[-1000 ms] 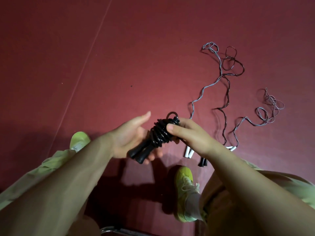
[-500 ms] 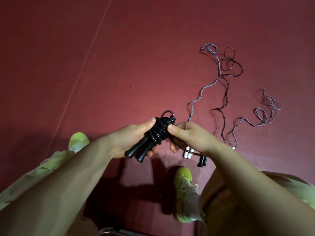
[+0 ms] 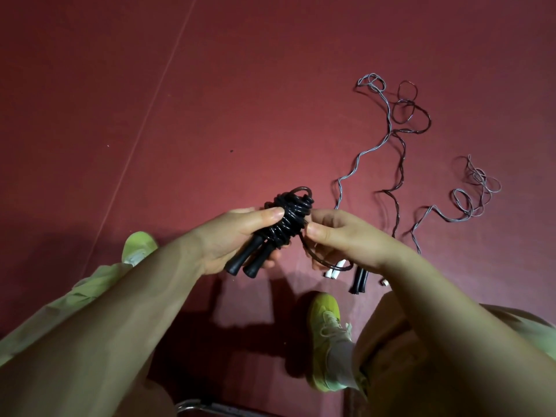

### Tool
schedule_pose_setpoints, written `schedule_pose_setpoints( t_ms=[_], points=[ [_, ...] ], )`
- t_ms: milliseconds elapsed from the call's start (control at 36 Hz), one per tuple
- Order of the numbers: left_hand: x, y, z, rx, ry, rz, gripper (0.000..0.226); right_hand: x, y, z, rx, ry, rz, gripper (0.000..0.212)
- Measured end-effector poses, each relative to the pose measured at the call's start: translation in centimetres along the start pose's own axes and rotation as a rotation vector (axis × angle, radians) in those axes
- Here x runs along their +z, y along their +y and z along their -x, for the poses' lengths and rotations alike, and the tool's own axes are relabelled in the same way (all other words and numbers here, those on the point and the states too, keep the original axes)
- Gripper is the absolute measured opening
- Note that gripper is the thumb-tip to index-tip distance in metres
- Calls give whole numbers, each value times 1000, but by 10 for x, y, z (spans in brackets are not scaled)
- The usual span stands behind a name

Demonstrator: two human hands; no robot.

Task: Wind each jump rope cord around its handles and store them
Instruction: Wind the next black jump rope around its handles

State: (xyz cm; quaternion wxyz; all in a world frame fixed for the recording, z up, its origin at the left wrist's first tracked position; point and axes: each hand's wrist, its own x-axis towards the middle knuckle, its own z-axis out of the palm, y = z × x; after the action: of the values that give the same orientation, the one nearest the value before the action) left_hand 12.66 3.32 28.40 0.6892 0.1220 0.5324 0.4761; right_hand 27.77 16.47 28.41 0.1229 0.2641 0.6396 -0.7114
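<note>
A black jump rope (image 3: 287,219) is wound in thick coils around its two black handles (image 3: 251,260), which point down and left. My left hand (image 3: 231,239) grips the handles, thumb pressed on the coils. My right hand (image 3: 340,236) pinches the loose end of the black cord (image 3: 319,260), which loops down below it. On the red floor to the right lie three unwound ropes: a grey cord with white handles (image 3: 334,270), a dark cord with black handles (image 3: 359,281), and a second grey cord (image 3: 469,200) further right.
The red floor (image 3: 210,115) carries a thin pale line running diagonally at left. My two green shoes (image 3: 326,335) stand below the hands. A metal bar (image 3: 198,406) shows at the bottom edge.
My left thumb closed down onto the coils. My right hand moved from the top of the bundle to its right side, drawing out a loose loop of black cord below.
</note>
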Motion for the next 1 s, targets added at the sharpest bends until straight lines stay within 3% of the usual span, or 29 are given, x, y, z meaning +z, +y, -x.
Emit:
schedule_pose_setpoints(
  t_ms=[167, 194, 306, 389, 500, 583, 750, 889, 1000],
  points=[
    [-5, 2, 0, 70, -38, 10, 47, -5, -4, 1, 21, -38, -54, 101],
    [-5, 2, -1, 80, -34, 11, 44, -5, -5, 2, 29, -39, -47, 96],
    [-8, 1, -3, 114, 3, -8, 26, -6, -9, 3, 79, -27, -34, 35],
    [-8, -1, -6, 131, 62, -7, 21, -4, -8, 0, 109, 112, 6, 15],
    [-13, -2, -12, 141, 183, 4, 18, -1, -9, -5, 18, 318, 23, 22],
    [-18, -3, -15, 108, 240, 60, 14, 0, -7, -5, -105, 375, 18, 19],
    [-13, -8, -19, 56, 212, 31, 13, 5, -9, -4, -217, 331, 57, 14],
    [-4, -14, -18, -6, 115, 28, 24, 8, -8, 0, -310, 202, -128, 16],
    [-1, -12, -12, -135, 15, 9, 41, 9, -9, 0, -351, 275, -238, 21]
  ],
)
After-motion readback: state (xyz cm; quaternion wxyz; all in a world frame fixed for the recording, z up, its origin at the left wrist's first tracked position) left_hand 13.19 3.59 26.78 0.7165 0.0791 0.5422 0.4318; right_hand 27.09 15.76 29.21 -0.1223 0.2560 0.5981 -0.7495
